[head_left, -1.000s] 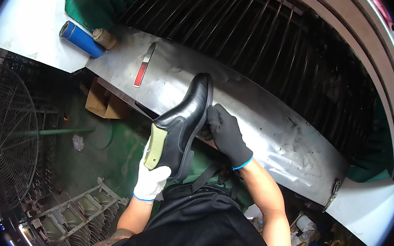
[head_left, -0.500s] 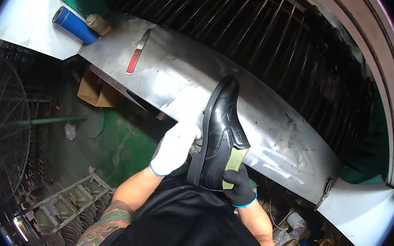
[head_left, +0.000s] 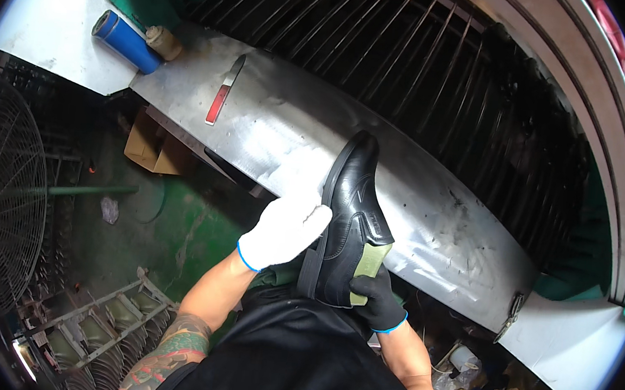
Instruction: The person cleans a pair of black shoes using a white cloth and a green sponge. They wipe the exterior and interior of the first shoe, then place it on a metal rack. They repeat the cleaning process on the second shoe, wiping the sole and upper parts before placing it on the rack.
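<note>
A black leather slip-on shoe [head_left: 354, 199], toe pointing away from me, is tilted on its side with its dark sole edge to the left. A pale green shoe last [head_left: 370, 265] fills its opening. My right hand [head_left: 376, 299], in a black glove with a blue cuff, is closed round the last at the heel end. On the other side, my left hand [head_left: 284, 226] wears a white glove. Its thumb lies against the sole edge and its fingers seem stretched out toward the toe, partly lost in the glare. Beyond the shoe runs a metal ledge [head_left: 276, 95].
A knife with a red handle [head_left: 218, 103] lies on the ledge. At the far left are a blue cylinder [head_left: 125, 41] and a small beige bottle [head_left: 164, 42]. Behind the ledge run metal rods [head_left: 385, 45]. A large fan [head_left: 4, 198] and a cardboard box [head_left: 152, 144] stand left.
My left hand has turned and shifted up along the sole, its thumb now against the shoe's edge. The shoe and my right hand have hardly moved.
</note>
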A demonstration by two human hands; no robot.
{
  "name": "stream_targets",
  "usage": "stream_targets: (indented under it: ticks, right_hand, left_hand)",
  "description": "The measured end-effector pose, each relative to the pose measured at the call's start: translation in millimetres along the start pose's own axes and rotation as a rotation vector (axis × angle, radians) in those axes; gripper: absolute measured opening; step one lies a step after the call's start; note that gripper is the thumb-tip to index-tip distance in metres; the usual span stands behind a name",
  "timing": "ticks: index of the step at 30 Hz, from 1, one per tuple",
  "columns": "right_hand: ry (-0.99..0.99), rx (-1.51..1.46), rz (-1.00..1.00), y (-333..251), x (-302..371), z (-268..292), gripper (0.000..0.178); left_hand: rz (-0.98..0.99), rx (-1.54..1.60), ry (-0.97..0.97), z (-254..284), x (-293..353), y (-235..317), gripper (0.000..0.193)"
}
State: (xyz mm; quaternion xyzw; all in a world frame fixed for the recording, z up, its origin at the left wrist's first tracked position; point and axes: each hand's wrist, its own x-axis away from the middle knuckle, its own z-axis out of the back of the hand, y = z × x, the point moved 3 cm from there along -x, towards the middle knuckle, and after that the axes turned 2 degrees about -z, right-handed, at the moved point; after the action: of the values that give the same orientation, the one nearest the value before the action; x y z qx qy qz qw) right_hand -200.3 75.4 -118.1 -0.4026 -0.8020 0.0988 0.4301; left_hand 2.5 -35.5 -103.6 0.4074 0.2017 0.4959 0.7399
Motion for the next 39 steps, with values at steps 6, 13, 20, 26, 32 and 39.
stream_targets:
  ticks: [6,13,20,26,32,39]
  right_hand:
    - [-0.104,0.367,0.155,-37.2,-9.0,-0.8,0.1]
    - [-0.064,1.205,0.609,-54.5,-5.1,-11.1,0.123]
    - [-0.097,1.443,0.83,-45.4,0.9,-24.6,0.113]
    - [-0.17,1.162,0.614,-58.4,-7.9,0.7,0.122]
    - [-0.18,0.935,0.516,-68.0,-8.7,-1.7,0.125]
    - [-0.128,0.253,0.14,-29.9,-15.7,-4.4,0.101]
  left_hand:
    - [-0.087,0.344,0.068,16.9,-15.0,-13.0,0.053]
    - [-0.181,1.394,-0.178,59.3,-45.8,23.3,0.109]
    - [-0.408,1.265,-0.392,73.3,-48.2,35.4,0.092]
    - [-0.406,1.451,-0.217,56.6,-63.6,52.0,0.089]
    - [-0.553,1.335,-0.118,54.7,-84.9,63.1,0.069]
    - [0.1,1.348,0.391,11.2,-69.3,-6.4,0.046]
